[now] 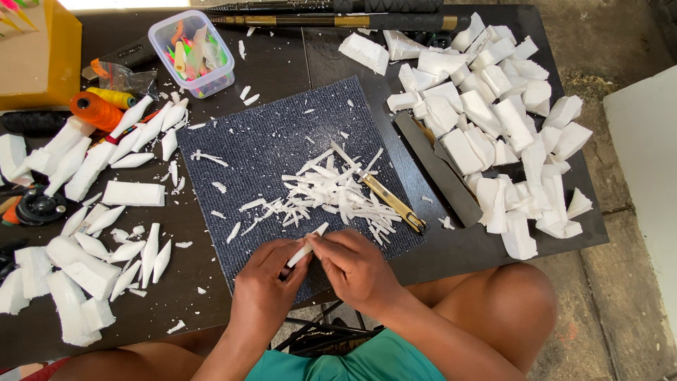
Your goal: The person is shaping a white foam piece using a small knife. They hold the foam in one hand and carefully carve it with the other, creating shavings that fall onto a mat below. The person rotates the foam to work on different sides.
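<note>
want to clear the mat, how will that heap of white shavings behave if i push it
The white shavings look thin and foam-like, so probably very light and apt to scatter or cling rather than slide together. The ribbed blue mat may snag them. The knife lies among them, so lift it first.

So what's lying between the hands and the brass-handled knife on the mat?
In the head view, only loose white foam shavings on the blue mat separate the hands from the knife.

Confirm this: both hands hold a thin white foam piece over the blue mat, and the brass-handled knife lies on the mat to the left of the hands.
Not quite. In the head view the left hand and right hand do hold the white foam piece over the blue mat, but the brass-handled knife lies to their upper right.
</note>
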